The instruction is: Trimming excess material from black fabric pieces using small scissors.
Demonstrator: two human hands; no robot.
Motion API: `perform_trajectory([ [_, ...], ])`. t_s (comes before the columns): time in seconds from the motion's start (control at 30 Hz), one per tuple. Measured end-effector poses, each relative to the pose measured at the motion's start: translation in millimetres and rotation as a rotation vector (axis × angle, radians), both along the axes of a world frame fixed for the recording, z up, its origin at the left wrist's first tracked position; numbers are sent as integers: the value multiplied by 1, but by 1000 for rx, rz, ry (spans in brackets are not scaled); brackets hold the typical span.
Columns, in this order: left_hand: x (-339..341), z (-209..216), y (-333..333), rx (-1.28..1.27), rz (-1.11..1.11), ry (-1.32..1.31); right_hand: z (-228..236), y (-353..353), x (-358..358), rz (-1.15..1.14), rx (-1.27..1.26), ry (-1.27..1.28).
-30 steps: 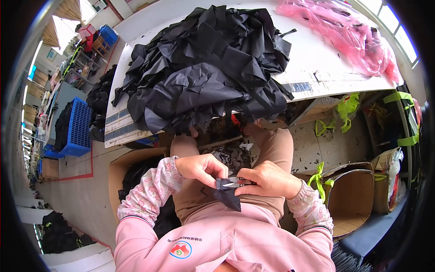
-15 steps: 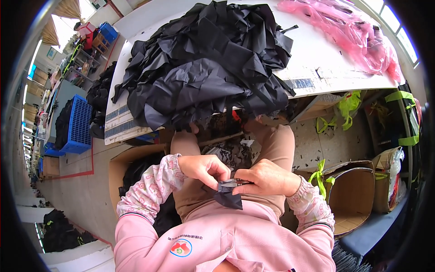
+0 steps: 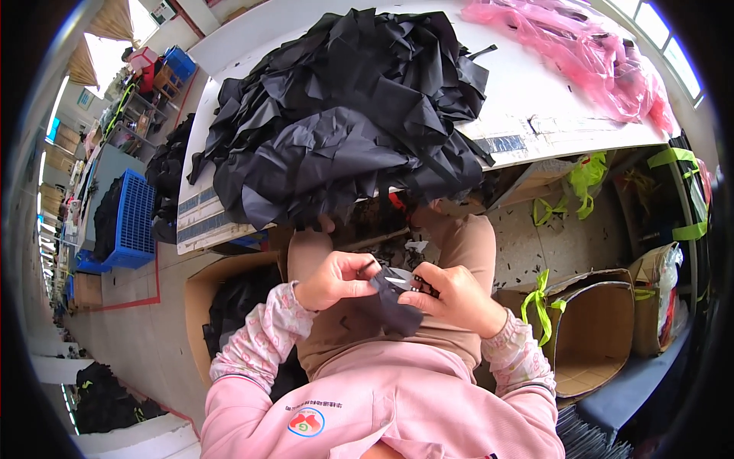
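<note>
Over my lap, my left hand point(image 3: 333, 283) pinches the upper edge of a small black fabric piece point(image 3: 394, 312), which hangs down between my hands. Closed around a pair of thread snips point(image 3: 399, 281) is my right hand point(image 3: 459, 300). The metal blades point left and lie at the top of the fabric, near my left fingertips. Whether the blades are parted cannot be made out. A large heap of black fabric pieces point(image 3: 329, 145) covers the table edge in front of me.
The heap lies on a white table point(image 3: 527, 92), with pink plastic sheeting point(image 3: 581, 65) at its far right. An open cardboard box point(image 3: 592, 336) stands at my right, another box point(image 3: 197, 306) at my left. A blue crate point(image 3: 131, 222) sits further left. Dark scraps litter the floor.
Both hands have risen slightly away from my body, and the right has shifted a little rightward. The fabric piece now hangs more spread out, and more of the snips' blades shows.
</note>
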State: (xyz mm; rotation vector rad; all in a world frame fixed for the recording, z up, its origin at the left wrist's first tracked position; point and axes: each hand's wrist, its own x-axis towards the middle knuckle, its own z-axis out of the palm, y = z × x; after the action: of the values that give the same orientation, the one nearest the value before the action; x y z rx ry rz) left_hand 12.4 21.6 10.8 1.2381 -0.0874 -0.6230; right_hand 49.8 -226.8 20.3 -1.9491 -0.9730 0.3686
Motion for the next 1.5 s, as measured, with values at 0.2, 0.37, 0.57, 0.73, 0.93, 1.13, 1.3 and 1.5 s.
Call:
perform_trajectory([
  [0.2, -8, -9, -10, 48, 271, -154, 1, 19, -17, -172, 43, -232],
  [0.37, -9, 3, -14, 123, 250, -229, 2, 23, -14, -211, 33, -283],
  [0.57, -10, 6, -12, 116, 242, -250, 3, 18, -13, -171, 81, 31],
  [0.73, -10, 1, -12, 132, 259, -252, 5, 17, -12, -164, 34, 49],
  [0.93, -12, -2, -11, 120, 275, -236, 4, 23, -14, -190, 20, -109],
  [1.13, -13, -2, -14, 129, 283, -250, 2, 24, -13, -199, 9, -233],
  [1.3, -15, -2, -15, 150, 304, -277, 7, 23, -13, -199, -17, -246],
  [1.5, -15, 7, -15, 221, 314, -312, 6, 22, -15, -209, -46, -248],
])
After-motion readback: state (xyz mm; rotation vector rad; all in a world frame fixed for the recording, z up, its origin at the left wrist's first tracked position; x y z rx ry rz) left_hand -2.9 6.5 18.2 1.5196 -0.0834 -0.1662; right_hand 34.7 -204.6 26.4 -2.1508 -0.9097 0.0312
